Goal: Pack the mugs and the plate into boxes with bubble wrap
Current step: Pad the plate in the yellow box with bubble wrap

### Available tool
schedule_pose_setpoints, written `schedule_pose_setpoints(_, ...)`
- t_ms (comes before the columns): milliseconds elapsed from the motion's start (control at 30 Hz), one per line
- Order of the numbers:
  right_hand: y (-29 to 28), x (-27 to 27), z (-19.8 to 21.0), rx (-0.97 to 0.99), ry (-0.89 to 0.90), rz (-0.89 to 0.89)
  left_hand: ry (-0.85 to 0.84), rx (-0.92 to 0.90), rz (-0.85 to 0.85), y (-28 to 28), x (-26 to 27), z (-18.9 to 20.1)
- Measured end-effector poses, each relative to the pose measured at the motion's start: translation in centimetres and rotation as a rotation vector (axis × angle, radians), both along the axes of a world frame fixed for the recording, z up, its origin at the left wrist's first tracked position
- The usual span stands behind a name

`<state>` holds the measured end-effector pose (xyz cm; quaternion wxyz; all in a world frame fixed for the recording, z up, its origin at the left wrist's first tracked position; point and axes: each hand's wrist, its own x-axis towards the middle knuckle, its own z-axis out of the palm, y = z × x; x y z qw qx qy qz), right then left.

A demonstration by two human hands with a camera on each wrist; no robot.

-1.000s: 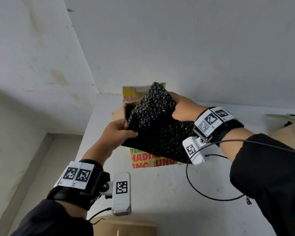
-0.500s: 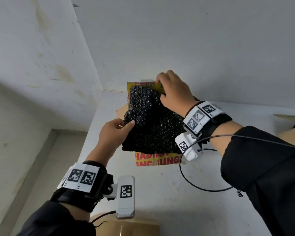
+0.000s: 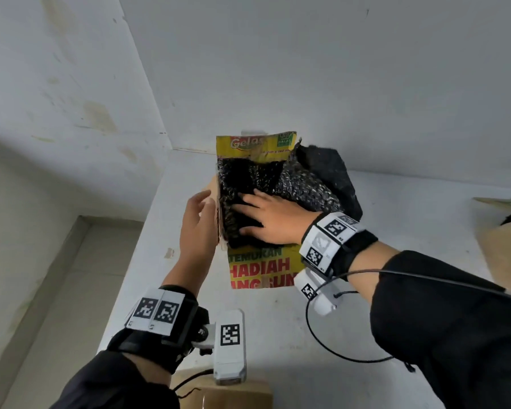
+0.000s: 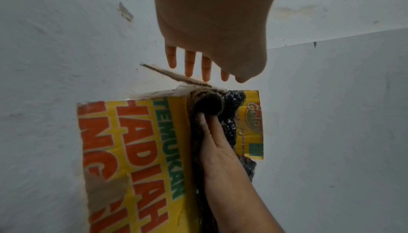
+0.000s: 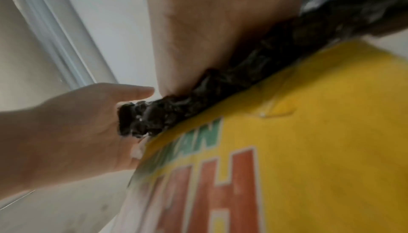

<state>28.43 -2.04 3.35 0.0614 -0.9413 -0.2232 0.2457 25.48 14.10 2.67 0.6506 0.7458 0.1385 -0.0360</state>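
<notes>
A yellow printed cardboard box [image 3: 260, 270] lies on the white table [image 3: 396, 208] in the corner, flaps spread. Black bubble wrap [image 3: 304, 184] fills its opening and spills over the right side. My right hand [image 3: 269, 219] lies flat on the wrap, fingers straight, pressing it down. My left hand [image 3: 196, 222] is held open beside the brown left flap [image 3: 211, 190], touching it. In the left wrist view the left hand's fingers [image 4: 189, 64] hang over that flap [image 4: 172, 75] while the right hand [image 4: 216, 140] presses the wrap [image 4: 232, 107]. No mug or plate is visible.
Walls close in behind and to the left of the box. The table edge [image 3: 148, 231] drops off at the left. A second cardboard box [image 3: 227, 394] sits at the near edge, and another cardboard piece [image 3: 502, 231] lies at the far right.
The black bubble-wrap bundle has gone down into the box. My right hand moved from its top to pressing flat on it. My left hand let go of the wrap and went to the left flap.
</notes>
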Motion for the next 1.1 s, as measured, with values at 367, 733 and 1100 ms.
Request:
schedule_pose_setpoints(367,1.2,2.3,-2.9,-0.133,0.084,0.061,-0.044,0.032,-0.18,0.5,-0.1,-3.3)
schedule_pose_setpoints(733,-0.9,-1.0,0.8,0.096,-0.621,-0.088,-0.148,0.147,-0.208,0.8,0.0,-3.6)
schedule_pose_setpoints(1100,0.6,0.7,-2.4,-0.109,0.198,-0.41,-0.125,0.133,-0.24,1.1,0.4,-3.7)
